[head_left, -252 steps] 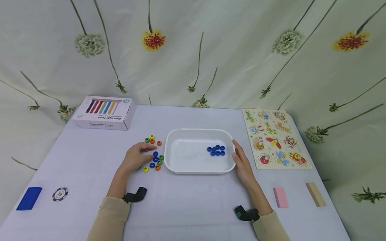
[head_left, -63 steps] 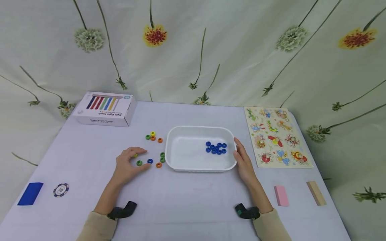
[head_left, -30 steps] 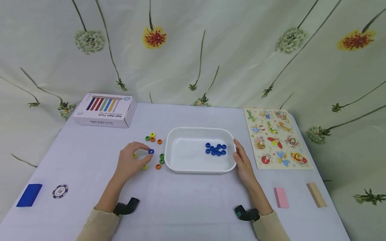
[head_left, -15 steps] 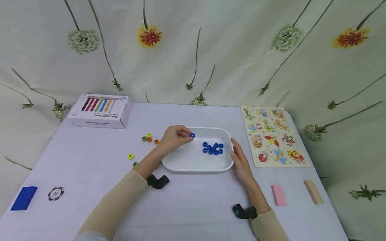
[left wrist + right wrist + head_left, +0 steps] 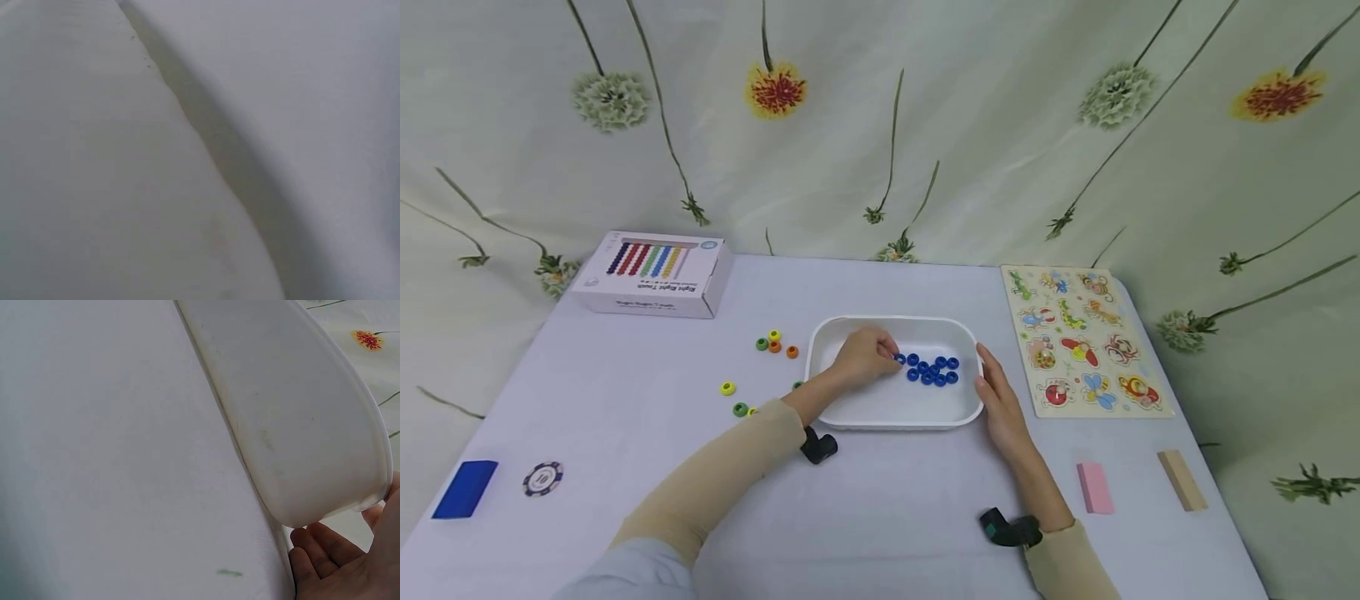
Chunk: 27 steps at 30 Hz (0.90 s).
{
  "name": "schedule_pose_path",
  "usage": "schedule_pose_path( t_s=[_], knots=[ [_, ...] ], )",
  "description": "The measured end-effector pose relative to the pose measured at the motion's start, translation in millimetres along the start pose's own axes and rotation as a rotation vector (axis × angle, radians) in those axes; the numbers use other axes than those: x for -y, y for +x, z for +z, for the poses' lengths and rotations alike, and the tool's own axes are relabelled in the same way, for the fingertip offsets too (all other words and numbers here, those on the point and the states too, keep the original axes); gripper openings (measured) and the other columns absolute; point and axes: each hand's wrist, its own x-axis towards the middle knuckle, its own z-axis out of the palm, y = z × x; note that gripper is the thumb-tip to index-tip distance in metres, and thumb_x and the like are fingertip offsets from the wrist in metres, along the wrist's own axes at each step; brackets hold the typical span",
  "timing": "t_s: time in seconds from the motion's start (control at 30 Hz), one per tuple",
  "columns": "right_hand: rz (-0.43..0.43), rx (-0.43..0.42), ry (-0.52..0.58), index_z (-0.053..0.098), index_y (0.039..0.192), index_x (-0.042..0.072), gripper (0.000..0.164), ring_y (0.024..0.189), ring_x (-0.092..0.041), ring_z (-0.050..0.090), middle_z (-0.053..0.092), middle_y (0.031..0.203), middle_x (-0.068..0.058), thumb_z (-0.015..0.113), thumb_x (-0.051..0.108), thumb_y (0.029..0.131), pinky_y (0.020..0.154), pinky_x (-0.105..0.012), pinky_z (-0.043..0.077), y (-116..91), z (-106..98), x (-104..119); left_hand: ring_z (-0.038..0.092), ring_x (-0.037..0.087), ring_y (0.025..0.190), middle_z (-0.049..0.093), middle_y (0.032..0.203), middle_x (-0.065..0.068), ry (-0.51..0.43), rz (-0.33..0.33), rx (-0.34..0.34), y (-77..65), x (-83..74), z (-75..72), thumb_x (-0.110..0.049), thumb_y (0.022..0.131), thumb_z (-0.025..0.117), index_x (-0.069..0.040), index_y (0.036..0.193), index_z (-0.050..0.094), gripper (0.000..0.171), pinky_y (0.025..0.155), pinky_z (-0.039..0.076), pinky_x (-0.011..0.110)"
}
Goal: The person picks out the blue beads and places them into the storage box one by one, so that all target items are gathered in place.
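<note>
My left hand (image 5: 863, 356) reaches over the left wall of a white tray (image 5: 887, 427). Between thumb and fingertips it pinches a blue bead (image 5: 901, 359), low in the tray. Right beside that bead lies a group of several blue beads (image 5: 939, 380). At the tray's right end my right hand (image 5: 1004, 410) holds the rim, thumb and index finger against it. The right wrist view shows the outer tray wall (image 5: 312, 419), with the other fingers (image 5: 325, 550) loosely bent below its corner. Only pale surfaces fill the left wrist view; the hand is outside it.
Left of the tray lie loose beads: yellow (image 5: 727, 388), green (image 5: 741, 409), orange (image 5: 792, 352), some partly behind the left arm. Around them are a box (image 5: 651, 275), blue card (image 5: 465, 490), poker chip (image 5: 542, 479), picture board (image 5: 1086, 342), pink block (image 5: 1095, 487) and wooden block (image 5: 1182, 480).
My left hand picked a blue bead from the loose beads, carried it right and lowered it into the tray. More blue beads lie there than 8.4 s ago. My right hand stays on the rim.
</note>
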Motion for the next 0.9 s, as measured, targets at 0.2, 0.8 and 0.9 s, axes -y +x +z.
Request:
schedule_pose_path(
  t_s=[0.2,0.8,0.9],
  knots=[
    [-0.002,0.001,-0.017,0.025,0.137,0.037,0.044,0.134,-0.022,0.021,0.023,0.145,0.008,0.036,0.028,0.096,0.104,-0.045,0.023,-0.7,-3.9,0.7,0.055,0.008,0.061,0.061,0.066,-0.003,0.067,0.066,0.014,1.6,-4.3,5.8,-0.014,0.067,0.075,-0.012,0.079,0.064,0.016,0.06,0.042,0.021],
    [0.002,0.039,0.025,0.023,0.141,0.021,0.047,0.134,-0.03,0.018,0.02,0.147,-0.002,0.035,0.014,0.096,0.105,-0.049,0.019,-5.3,0.8,16.8,0.057,0.009,0.074,0.063,0.082,0.0,0.036,0.083,0.127,-9.0,3.7,2.0,-0.016,0.078,0.066,-0.005,0.102,0.065,0.026,0.068,0.047,0.022],
    [0.028,0.044,0.013,0.024,0.14,0.018,0.047,0.133,-0.03,0.02,0.021,0.147,-0.004,0.036,0.013,0.095,0.105,-0.049,0.019,-8.2,2.0,22.3,0.055,0.009,0.076,0.062,0.084,-0.002,0.065,0.1,0.131,-26.8,1.9,-12.9,-0.024,0.079,0.065,-0.005,0.108,0.063,0.034,0.068,0.045,0.023]
  ],
)
